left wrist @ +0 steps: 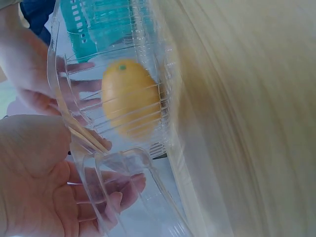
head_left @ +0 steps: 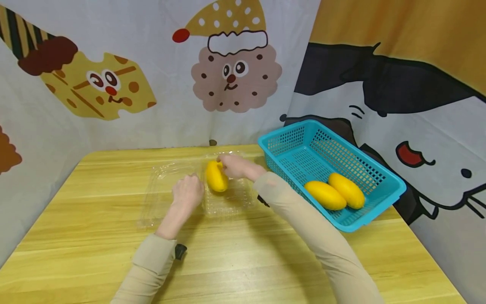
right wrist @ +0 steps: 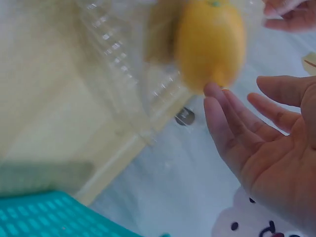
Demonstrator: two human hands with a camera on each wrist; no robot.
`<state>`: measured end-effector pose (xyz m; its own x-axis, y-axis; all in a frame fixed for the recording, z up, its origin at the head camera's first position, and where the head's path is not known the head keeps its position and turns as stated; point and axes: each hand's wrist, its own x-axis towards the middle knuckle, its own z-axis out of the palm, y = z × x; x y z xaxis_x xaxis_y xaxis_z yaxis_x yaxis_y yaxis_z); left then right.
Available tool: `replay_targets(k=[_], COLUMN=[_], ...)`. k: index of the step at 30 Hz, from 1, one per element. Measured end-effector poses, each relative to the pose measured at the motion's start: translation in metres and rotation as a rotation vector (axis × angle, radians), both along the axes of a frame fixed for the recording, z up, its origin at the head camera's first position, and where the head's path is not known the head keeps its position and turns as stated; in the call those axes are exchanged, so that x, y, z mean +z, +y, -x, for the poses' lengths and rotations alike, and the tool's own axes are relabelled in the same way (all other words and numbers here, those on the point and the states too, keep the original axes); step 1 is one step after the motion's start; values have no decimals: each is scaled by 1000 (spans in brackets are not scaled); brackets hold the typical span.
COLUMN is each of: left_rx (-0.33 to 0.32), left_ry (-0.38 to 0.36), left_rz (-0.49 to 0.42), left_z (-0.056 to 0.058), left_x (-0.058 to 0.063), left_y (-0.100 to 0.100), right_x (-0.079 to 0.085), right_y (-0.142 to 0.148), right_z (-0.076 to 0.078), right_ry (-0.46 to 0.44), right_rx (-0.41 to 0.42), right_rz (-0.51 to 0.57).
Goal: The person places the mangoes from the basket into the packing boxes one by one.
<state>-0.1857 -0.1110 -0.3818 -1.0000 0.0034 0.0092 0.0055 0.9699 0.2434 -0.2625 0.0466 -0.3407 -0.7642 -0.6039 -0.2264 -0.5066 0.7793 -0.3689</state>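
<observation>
A clear plastic clamshell container [head_left: 232, 204] lies opened out on the table. My left hand [head_left: 187, 190] grips its rim near the fold between the two halves; in the left wrist view the fingers of this left hand [left wrist: 39, 182] curl behind the plastic. One yellow mango [head_left: 217, 176] is at the right half, seen through the clear wall in the left wrist view. My right hand [head_left: 235, 165] is at the mango's right side. In the right wrist view, the right hand's [right wrist: 276, 153] fingers are extended, fingertips at the mango's [right wrist: 211, 47] lower end, thumb apart.
A blue perforated basket [head_left: 282, 158] stands on the right of the wooden table [head_left: 228, 261]. Two mangoes [head_left: 325, 195] lie together in its near end. Behind the table hangs a cartoon-printed cloth [head_left: 159, 131].
</observation>
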Motion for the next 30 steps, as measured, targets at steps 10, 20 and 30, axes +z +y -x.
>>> replay_targets(k=[10, 20, 30], left_rx=[-5, 0, -8], left_ry=[9, 14, 22], left_rz=[-13, 5, 1], left_z=[-1, -2, -2], left_x=[1, 1, 1], left_y=[0, 0, 0], right_x=[40, 80, 102], right_y=[13, 44, 91], right_z=[4, 6, 4], right_ry=[109, 152, 148], right_rx=[16, -29, -102], right_rz=[54, 124, 95])
